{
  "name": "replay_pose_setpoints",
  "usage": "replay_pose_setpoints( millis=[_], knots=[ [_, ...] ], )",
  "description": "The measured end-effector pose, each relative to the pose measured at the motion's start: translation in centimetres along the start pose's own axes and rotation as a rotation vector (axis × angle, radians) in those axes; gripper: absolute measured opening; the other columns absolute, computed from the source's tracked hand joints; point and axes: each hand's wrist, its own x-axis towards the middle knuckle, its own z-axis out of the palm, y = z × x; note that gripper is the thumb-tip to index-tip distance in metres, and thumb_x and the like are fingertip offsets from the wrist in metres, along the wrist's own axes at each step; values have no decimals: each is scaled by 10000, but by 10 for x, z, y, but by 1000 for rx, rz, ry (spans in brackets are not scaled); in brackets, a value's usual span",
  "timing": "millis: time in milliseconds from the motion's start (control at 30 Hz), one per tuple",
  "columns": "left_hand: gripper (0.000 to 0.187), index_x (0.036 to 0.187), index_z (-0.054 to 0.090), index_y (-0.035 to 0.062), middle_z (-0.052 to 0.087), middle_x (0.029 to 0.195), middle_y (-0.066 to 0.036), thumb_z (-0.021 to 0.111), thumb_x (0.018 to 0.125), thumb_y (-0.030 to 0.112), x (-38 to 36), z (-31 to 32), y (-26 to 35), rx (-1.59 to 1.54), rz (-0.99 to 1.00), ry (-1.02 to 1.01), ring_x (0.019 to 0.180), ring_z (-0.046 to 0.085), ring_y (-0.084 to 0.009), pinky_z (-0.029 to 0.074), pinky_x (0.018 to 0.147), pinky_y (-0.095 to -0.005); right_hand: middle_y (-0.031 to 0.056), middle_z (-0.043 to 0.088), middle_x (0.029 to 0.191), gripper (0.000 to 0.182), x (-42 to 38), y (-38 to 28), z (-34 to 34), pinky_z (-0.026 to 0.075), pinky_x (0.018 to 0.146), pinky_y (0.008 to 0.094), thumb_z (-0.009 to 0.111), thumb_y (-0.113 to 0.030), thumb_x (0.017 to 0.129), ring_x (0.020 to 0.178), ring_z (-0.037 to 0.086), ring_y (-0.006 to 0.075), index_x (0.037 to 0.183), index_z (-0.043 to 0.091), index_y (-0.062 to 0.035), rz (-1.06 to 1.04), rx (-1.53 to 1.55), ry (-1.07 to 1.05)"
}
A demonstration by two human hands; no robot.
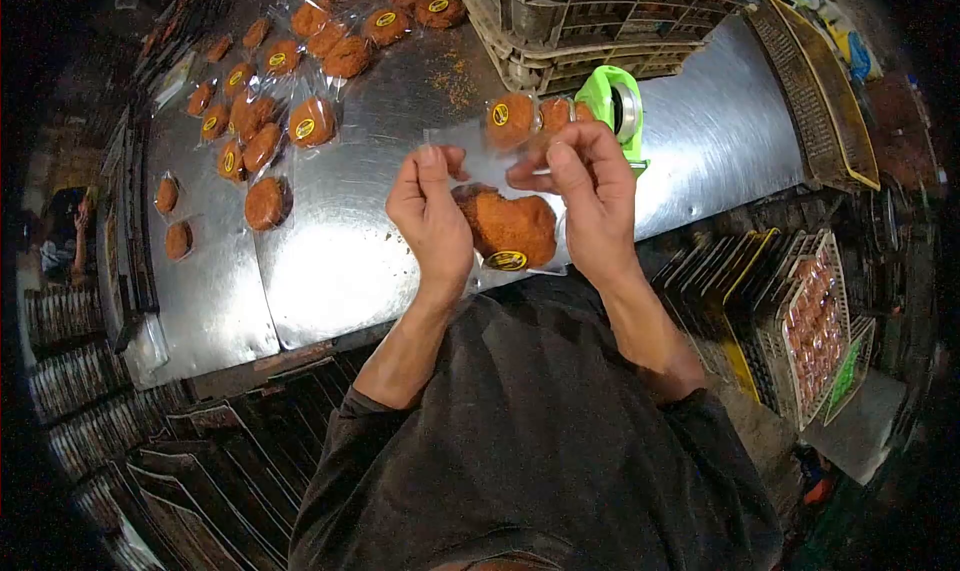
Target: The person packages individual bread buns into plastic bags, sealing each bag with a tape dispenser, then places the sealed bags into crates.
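Between my hands hangs a clear plastic bag point(478, 156) with a brown, crumb-coated bun point(515, 229) in its lower part. A yellow and black oval sticker point(505, 261) sits near the bag's bottom. My left hand point(432, 216) pinches the bag's upper left edge between thumb and fingers. On the other side, my right hand point(598, 201) is closed in a pinch at the bag's upper right edge. Just beyond my right hand stands a bright green tape dispenser point(612, 106) with a round roll. Beside it lie bagged buns point(512, 121), partly hidden by my fingers.
Many bagged buns point(265, 203) are spread over the left and far part of the metal table point(340, 281). Plastic crates point(590, 31) stand at the table's back edge. More crates point(745, 306) are stacked on the right below table height, and dark racks point(220, 461) fill the lower left.
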Motion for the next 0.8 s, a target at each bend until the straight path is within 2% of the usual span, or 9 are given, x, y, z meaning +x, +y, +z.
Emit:
replay_pose_setpoints(
  millis=[133,233,300,400,533,633,700,767,800],
  knots=[
    [238,910,599,-6,613,856,-38,542,988,211,16,-20,-3,97,-362,-385,824,548,-125,469,783,-273,43,583,879,170,-11,-4,16,539,758,299,492,-211,1007,805,610,141,1020,494,-41,56,170,38],
    [187,959,619,-21,629,884,-45,576,960,162,2,-3,-9,113,337,153,859,570,-151,470,814,-282,24,592,872,157,-16,8,18,502,777,260,525,-192,992,833,596,107,985,522,-36,103,147,100],
    [162,995,634,-31,659,926,-79,610,925,113,1,6,0,-3,478,71,868,608,-170,484,825,-291,34,617,908,138,-4,13,16,486,796,252,530,-173,987,886,599,105,969,537,-37,17,34,86],
    [187,978,635,-42,677,949,-92,633,919,135,-4,-20,18,188,-122,-374,872,632,-153,497,823,-287,124,658,1111,143,1,7,29,477,865,302,539,-120,962,1047,608,175,1026,606,-11,-77,25,31],
    [240,967,639,-30,680,947,-89,608,953,207,15,-19,-1,-358,-403,-119,831,628,-126,496,774,-267,241,576,1263,402,13,25,30,424,1005,430,520,-64,926,1163,560,392,1318,511,22,-741,-840,-59],
    [227,958,630,-19,668,916,-66,599,958,206,20,-24,-1,-114,-398,-81,827,609,-124,483,764,-262,232,569,1277,400,1,46,55,423,1008,428,524,-49,919,1181,546,402,1309,513,39,-485,-862,-31],
    [211,956,623,-11,647,909,-48,591,960,197,26,-32,-12,60,-64,-147,846,585,-119,464,778,-254,209,607,1175,381,4,52,43,457,925,426,593,-100,897,1068,586,387,1247,531,38,-143,-773,-189],
    [179,937,619,-9,626,899,-32,593,952,167,35,-45,-24,112,114,-238,851,571,-122,456,768,-252,198,617,1106,384,14,42,38,470,866,425,629,-122,880,990,603,370,1218,527,28,-23,-720,-361],
    [155,919,619,-11,615,893,-24,598,943,140,46,-52,-30,72,138,-310,847,568,-127,458,751,-254,170,613,999,310,18,50,39,461,790,424,645,-76,850,893,595,337,1138,555,-8,-255,-824,-317]
  ],
)
